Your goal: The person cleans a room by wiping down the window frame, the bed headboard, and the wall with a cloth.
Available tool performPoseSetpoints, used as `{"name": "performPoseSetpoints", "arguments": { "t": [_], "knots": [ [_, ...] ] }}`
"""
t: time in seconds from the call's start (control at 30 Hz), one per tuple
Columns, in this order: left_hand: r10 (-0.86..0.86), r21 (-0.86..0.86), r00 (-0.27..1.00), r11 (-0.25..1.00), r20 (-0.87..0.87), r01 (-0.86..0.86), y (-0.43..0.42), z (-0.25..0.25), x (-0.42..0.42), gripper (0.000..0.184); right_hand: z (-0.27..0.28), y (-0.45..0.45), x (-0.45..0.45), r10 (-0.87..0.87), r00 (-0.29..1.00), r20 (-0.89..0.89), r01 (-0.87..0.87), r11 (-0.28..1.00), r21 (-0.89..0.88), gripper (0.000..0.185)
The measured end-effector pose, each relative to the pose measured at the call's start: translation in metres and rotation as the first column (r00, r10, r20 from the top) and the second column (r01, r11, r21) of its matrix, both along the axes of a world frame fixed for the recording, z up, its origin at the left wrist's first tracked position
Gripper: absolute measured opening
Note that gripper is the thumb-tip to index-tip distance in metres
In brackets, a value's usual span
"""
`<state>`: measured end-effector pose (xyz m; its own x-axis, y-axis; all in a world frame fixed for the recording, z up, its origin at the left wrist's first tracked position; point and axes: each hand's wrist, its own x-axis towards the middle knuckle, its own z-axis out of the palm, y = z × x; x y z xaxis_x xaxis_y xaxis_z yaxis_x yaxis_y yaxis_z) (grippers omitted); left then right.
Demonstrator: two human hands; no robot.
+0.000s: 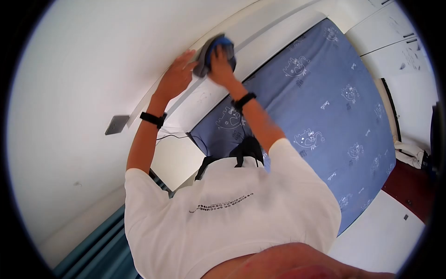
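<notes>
My right hand (221, 69) has its fingers bent over a rounded blue-and-grey item (203, 60), which looks like a cap, though motion blur hides its exact kind. The item is at the white ledge of the headboard (253, 46), against the wall. Just left of it, my left hand (178, 76) is raised with fingers stretched out. Its fingertips come close to the grey edge; whether they touch I cannot tell. Black bands circle both my wrists.
A bed with a blue patterned sheet (290, 111) spreads to the right. By my left arm are a wall plate (117, 124) and a white-topped cabinet (179, 158) with a dark cable. Teal curtains (104, 246) hang at lower left; white cabinets (385, 37) stand at upper right.
</notes>
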<state>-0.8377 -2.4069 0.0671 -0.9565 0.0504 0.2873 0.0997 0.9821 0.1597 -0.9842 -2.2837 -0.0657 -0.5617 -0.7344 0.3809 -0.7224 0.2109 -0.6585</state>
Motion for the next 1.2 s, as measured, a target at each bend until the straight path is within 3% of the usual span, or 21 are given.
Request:
{"name": "performPoseSetpoints", "arguments": {
  "t": [0.1, 0.2, 0.3, 0.37, 0.4, 0.47, 0.53, 0.6, 0.67, 0.7, 0.77, 0.83, 0.97, 1.03, 1.1, 1.17, 1.2],
  "knots": [
    [0.096, -0.058, 0.995, 0.994, -0.004, -0.096, -0.014, 0.003, 0.046, 0.034, 0.031, -0.014, -0.054, -0.119, 0.992, -0.050, 0.114, 0.990, -0.082, 0.097],
    [0.127, 0.009, 0.992, 0.992, 0.017, -0.127, -0.033, 0.000, 0.070, 0.034, 0.036, -0.023, -0.075, -0.214, 0.976, -0.042, 0.203, 0.962, -0.180, 0.094],
    [0.092, -0.009, 0.993, 0.996, 0.072, -0.092, -0.039, -0.014, 0.075, 0.034, -0.052, -0.040, -0.067, -0.250, 0.951, -0.182, 0.197, 0.944, -0.266, 0.095],
    [0.077, -0.045, 0.990, 0.996, 0.116, -0.072, -0.038, -0.018, 0.071, 0.034, -0.099, -0.029, -0.028, -0.221, 0.975, 0.026, 0.219, 0.973, 0.067, 0.088],
    [0.072, -0.054, 0.993, 0.996, 0.095, -0.067, -0.037, -0.017, 0.071, 0.033, -0.088, -0.009, -0.006, -0.161, 0.983, 0.084, 0.144, 0.974, 0.176, 0.081],
    [0.086, -0.074, 0.993, 0.994, 0.083, -0.080, -0.040, -0.016, 0.071, 0.032, -0.091, -0.002, -0.004, -0.088, 0.983, 0.159, 0.042, 0.962, 0.270, 0.074],
    [0.029, -0.022, 0.995, 0.999, 0.091, -0.027, -0.045, -0.018, 0.073, 0.029, -0.145, -0.005, -0.025, 0.122, 0.845, 0.521, -0.373, 0.832, 0.410, 0.064],
    [0.063, -0.031, 0.986, 0.998, 0.152, -0.059, -0.043, -0.012, 0.071, 0.028, -0.138, -0.016, -0.029, -0.083, 0.856, 0.511, -0.055, 0.967, 0.249, 0.072],
    [0.093, -0.001, 0.977, 0.996, 0.192, -0.094, -0.041, -0.013, 0.070, 0.028, -0.114, -0.026, -0.041, -0.286, 0.831, 0.477, 0.238, 0.958, 0.160, 0.085],
    [0.105, 0.005, 0.975, 0.994, 0.195, -0.108, -0.043, -0.014, 0.068, 0.028, -0.076, -0.025, -0.047, -0.369, 0.814, 0.448, 0.343, 0.929, 0.142, 0.094],
    [0.098, -0.028, 0.984, 0.995, 0.146, -0.095, -0.043, -0.017, 0.071, 0.022, -0.088, -0.048, -0.115, -0.385, 0.900, 0.205, 0.340, 0.913, 0.226, 0.107],
    [0.127, -0.036, 0.984, 0.992, 0.127, -0.123, -0.041, -0.014, 0.072, 0.021, -0.003, -0.039, -0.127, -0.362, 0.814, 0.454, 0.413, 0.910, -0.016, 0.111],
    [0.119, -0.014, 0.993, 0.993, 0.029, -0.118, -0.043, -0.012, 0.077, 0.019, -0.023, -0.044, -0.155, -0.343, 0.765, 0.545, 0.452, 0.889, -0.074, 0.110],
    [0.127, -0.022, 0.992, 0.992, 0.021, -0.126, -0.043, -0.020, 0.081, 0.022, -0.069, -0.037, -0.163, -0.280, 0.897, 0.342, 0.177, 0.937, 0.302, 0.112],
    [0.133, -0.039, 0.991, 0.990, 0.006, -0.132, -0.048, -0.024, 0.078, 0.026, -0.102, -0.041, -0.126, -0.268, 0.698, 0.664, 0.114, 0.957, 0.267, 0.110],
    [0.113, -0.034, 0.993, 0.993, -0.014, -0.114, -0.048, -0.029, 0.080, 0.020, -0.064, -0.046, -0.025, -0.272, 0.658, 0.703, 0.046, 0.945, 0.323, 0.054],
    [0.118, -0.033, 0.993, 0.992, -0.013, -0.118, -0.049, -0.032, 0.081, 0.020, -0.017, -0.037, 0.029, -0.198, 0.503, 0.841, -0.046, 0.966, 0.255, 0.050]
  ]
}}
